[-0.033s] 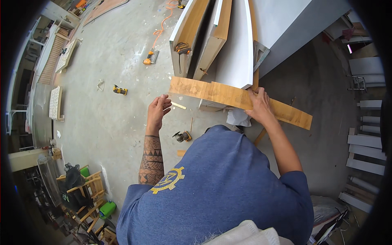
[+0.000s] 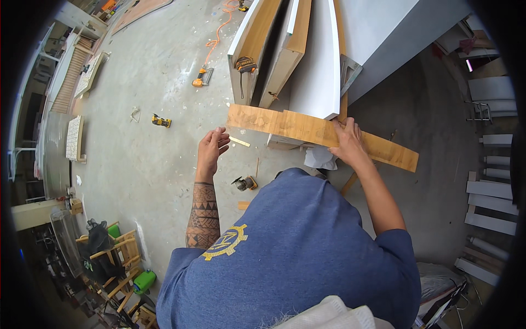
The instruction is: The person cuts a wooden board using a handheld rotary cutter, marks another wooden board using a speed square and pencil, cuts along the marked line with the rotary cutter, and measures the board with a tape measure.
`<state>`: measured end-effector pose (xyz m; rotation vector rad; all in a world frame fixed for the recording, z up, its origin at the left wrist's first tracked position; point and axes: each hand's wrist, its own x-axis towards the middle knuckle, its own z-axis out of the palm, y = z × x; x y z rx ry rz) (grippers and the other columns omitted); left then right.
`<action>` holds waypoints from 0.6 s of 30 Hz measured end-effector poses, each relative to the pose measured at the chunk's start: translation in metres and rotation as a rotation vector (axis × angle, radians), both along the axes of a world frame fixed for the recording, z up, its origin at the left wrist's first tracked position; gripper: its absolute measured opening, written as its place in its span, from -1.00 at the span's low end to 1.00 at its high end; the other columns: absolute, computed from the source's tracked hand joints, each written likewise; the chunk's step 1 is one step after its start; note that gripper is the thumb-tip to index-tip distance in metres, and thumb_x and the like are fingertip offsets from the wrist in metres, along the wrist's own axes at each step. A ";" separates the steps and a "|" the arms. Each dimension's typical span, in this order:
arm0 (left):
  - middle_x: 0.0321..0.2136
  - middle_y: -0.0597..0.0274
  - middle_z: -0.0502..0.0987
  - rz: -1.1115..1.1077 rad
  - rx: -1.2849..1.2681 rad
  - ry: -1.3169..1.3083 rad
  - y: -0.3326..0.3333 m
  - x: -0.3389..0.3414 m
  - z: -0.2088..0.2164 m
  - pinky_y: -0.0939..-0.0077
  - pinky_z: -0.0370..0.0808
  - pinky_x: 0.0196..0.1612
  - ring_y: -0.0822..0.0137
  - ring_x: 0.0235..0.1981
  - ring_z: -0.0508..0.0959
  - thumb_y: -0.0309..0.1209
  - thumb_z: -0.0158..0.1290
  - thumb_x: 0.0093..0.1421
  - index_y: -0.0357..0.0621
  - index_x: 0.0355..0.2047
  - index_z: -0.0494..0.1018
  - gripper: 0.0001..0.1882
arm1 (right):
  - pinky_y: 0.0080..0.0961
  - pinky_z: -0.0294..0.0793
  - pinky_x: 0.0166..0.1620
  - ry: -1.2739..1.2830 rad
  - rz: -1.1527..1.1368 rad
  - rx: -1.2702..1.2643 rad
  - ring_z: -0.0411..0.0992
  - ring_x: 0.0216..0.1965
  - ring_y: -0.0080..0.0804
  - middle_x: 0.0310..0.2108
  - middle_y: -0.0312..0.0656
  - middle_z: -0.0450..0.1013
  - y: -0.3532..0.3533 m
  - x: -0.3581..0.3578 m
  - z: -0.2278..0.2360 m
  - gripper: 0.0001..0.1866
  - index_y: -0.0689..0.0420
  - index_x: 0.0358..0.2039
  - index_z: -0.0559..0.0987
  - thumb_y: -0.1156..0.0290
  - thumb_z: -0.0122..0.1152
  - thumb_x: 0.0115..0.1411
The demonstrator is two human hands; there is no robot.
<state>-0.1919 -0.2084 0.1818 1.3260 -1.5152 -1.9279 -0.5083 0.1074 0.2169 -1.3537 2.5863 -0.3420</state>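
A long light-brown wooden board lies crosswise in front of me, against the near ends of white panels. My right hand grips it right of the middle, fingers over its far edge. My left hand is raised just off the board's left end, fingers loosely curled and apart, with nothing visible in it. Beyond the board a white panel stands on edge beside a wood-faced panel. An orange-and-black tape measure rests on the leftmost panel's end.
On the concrete floor lie an orange nail gun with a coiled hose, a yellow-black power tool and another power tool. A large white panel rises at the far right. Wooden chairs stand at lower left.
The board's left end has dropped very slightly towards me and its right end has lifted a touch. Both hands keep their places.
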 end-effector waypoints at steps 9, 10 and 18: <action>-0.04 0.18 0.67 0.092 -0.088 0.057 -0.024 0.008 0.012 0.35 0.63 0.03 0.30 0.00 0.68 -0.11 0.11 0.53 -0.21 0.16 0.57 -0.56 | -0.05 0.40 0.35 0.009 0.033 -0.023 0.30 0.24 0.17 0.15 0.11 0.29 -0.004 -0.002 -0.003 -0.08 0.17 0.35 0.48 0.47 0.59 -0.11; -0.04 0.18 0.66 0.139 -0.139 0.078 -0.036 0.004 0.021 0.35 0.63 0.03 0.30 0.00 0.67 -0.11 0.12 0.53 -0.21 0.17 0.57 -0.56 | -0.05 0.41 0.34 0.009 0.031 -0.030 0.31 0.23 0.16 0.14 0.11 0.30 -0.001 -0.004 -0.003 -0.09 0.16 0.34 0.50 0.48 0.56 -0.13; 0.03 0.17 0.62 0.111 -0.253 0.025 -0.090 -0.064 0.032 0.31 0.63 0.03 0.28 -0.01 0.64 -0.17 0.19 0.47 -0.29 0.27 0.46 -0.47 | -0.10 0.51 0.24 -0.074 0.007 -0.250 0.42 0.11 0.10 0.08 0.07 0.28 0.036 -0.003 0.004 -0.02 0.15 0.40 0.48 0.44 0.58 -0.14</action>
